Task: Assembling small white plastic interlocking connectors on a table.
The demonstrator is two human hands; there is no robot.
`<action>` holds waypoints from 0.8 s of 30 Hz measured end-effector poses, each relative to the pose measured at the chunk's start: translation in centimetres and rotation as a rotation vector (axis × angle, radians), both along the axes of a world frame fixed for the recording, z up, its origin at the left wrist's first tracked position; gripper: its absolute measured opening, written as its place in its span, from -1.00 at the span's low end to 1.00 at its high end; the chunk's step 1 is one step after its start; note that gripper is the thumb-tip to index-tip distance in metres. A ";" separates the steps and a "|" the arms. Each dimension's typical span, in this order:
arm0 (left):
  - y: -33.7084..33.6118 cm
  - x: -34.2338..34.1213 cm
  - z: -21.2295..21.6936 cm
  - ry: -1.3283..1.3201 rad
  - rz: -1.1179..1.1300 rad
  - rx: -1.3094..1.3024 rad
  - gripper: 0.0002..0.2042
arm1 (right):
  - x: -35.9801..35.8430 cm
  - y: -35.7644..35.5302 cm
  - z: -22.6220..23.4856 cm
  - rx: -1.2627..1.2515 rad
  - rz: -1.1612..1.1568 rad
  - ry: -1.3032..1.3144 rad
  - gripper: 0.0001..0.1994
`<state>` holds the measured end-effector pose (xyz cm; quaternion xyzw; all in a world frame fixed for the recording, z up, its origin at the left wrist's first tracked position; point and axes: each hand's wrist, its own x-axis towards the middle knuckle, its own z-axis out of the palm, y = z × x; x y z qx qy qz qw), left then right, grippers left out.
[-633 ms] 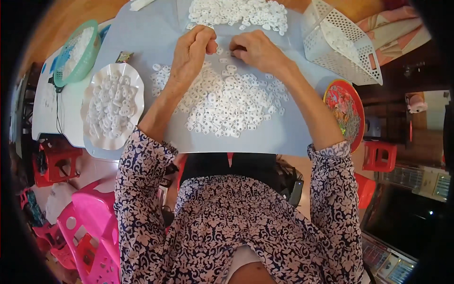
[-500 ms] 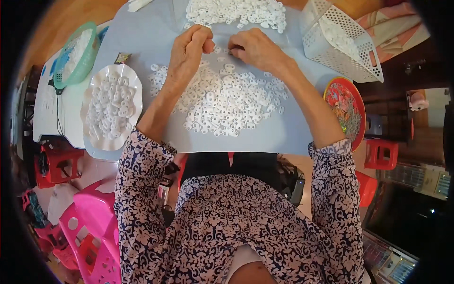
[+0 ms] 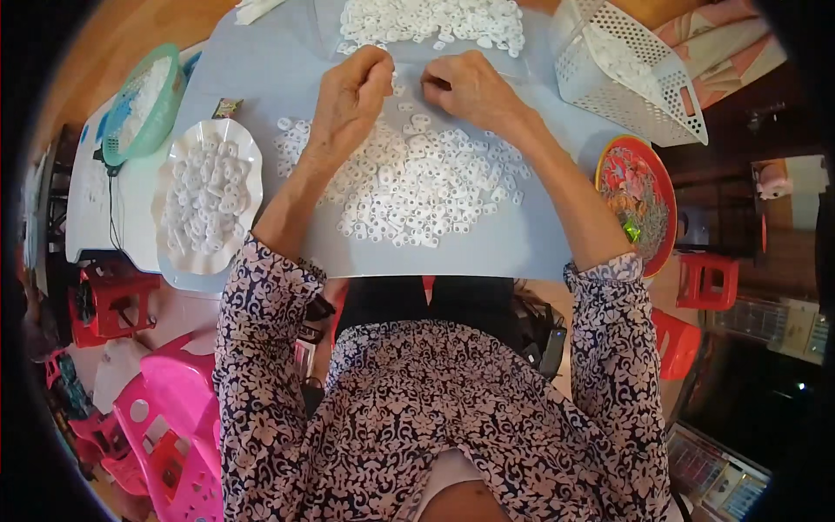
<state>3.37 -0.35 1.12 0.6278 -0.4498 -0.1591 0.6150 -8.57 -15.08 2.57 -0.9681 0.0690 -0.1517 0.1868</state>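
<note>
The person's left hand (image 3: 352, 91) and right hand (image 3: 470, 87) are both over the far edge of a spread of small white plastic rings (image 3: 417, 187), which lies on a pale blue-grey worktop (image 3: 487, 252). The fingers of the left hand are curled closed, with the tips bent down toward the rings; if they pinch a ring, it is too small to tell. The fingers of the right hand are also bent inward, thumb near the fingertips, and what they hold cannot be seen clearly. The two hands are close together, with a narrow gap between them, and some loose rings lie just under this gap.

Beyond the fingers there is a second heap of white rings (image 3: 435, 19). To the left of the left fingers, well apart, stands a white scalloped plastic dish (image 3: 252, 157) filled with the same rings, and further left a green round plastic basket (image 3: 143, 109). To the right of the right fingers there is a white perforated plastic basket (image 3: 635, 74), tilted, and nearer to the person a red round plate (image 3: 635, 204) with a coloured pattern.
</note>
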 end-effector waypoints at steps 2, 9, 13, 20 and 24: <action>0.0 0.5 0.0 -0.032 0.024 -0.055 -0.81 | 0.3 0.1 0.0 0.014 -0.024 0.020 -0.89; 0.1 1.2 0.8 0.018 0.108 -0.116 -0.81 | 2.9 0.2 -1.2 -0.019 0.078 -0.172 -0.86; 0.2 1.3 0.7 0.039 0.084 -0.060 -0.77 | 4.0 0.1 -0.9 -0.110 0.132 -0.086 -0.86; 0.1 0.6 0.9 0.022 0.067 -0.076 -0.81 | 1.9 1.0 0.6 0.036 0.035 0.102 -0.85; 0.0 0.0 0.5 0.012 0.024 -0.048 -0.81 | 0.7 1.3 0.7 0.184 -0.035 0.134 -0.82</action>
